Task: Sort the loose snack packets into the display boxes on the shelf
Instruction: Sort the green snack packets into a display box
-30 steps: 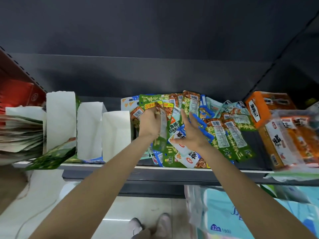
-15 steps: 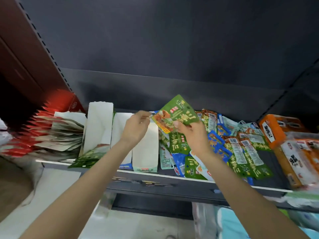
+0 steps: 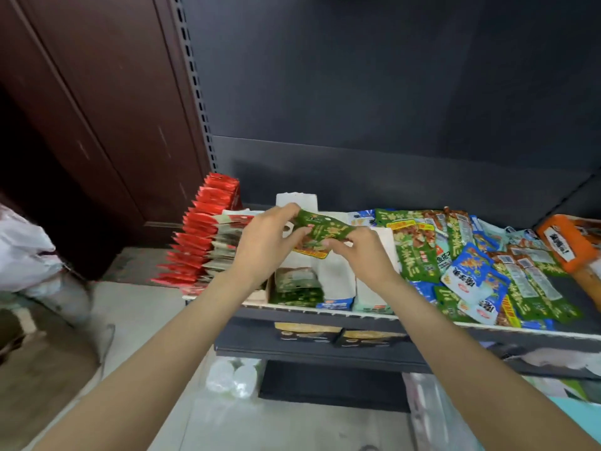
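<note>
Dark shelf (image 3: pixel 422 320) below: left hand (image 3: pixel 265 240) and right hand (image 3: pixel 361 252) pinch a green packet (image 3: pixel 325 227) flat above the display boxes (image 3: pixel 335 278), seemingly aligning it for insertion.

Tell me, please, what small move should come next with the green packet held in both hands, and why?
Probably lower it into the open box just below. Left hand and right hand each pinch an end of the green packet above the white display boxes, and that box already shows similar green packets, so it looks like the matching slot.
</note>
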Demonstrator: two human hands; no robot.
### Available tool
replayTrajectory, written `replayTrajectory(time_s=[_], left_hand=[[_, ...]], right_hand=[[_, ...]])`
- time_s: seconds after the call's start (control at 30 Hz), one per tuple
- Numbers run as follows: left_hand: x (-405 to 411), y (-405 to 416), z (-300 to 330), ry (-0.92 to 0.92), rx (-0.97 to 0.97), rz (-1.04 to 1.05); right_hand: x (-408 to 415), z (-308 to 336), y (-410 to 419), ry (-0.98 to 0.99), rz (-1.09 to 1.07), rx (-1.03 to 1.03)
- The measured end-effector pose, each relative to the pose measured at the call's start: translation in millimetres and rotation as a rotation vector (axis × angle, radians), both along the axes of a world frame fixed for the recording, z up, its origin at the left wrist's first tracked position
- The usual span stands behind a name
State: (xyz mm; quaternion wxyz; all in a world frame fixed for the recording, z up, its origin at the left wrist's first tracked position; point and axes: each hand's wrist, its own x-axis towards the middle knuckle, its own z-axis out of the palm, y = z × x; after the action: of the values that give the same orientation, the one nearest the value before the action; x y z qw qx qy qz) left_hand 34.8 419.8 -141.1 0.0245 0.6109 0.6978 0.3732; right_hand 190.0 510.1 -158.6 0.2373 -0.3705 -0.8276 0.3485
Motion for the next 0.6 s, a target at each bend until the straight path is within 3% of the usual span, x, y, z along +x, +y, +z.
replayTrajectory(time_s=[0.13,0.33,0.43,0.6], left_hand=[[-15,-13,-6,0.204,-0.112,-0.048],[-26,-24,-4,0.283,-0.038,-0.056],[-30,-25,-6,0.446,-0.212,-0.097],[-24,-30,-18,0.584,-0.383,-0.126]], right_hand=[[-10,-12,-17,-0.057,-0.029,-0.005],[-18,-13,-29,-0.066,-0.058,0.142],[-19,-18,-29,-0.234,0.003,0.123],[-12,-22,-32,-0.223,0.034,0.085]])
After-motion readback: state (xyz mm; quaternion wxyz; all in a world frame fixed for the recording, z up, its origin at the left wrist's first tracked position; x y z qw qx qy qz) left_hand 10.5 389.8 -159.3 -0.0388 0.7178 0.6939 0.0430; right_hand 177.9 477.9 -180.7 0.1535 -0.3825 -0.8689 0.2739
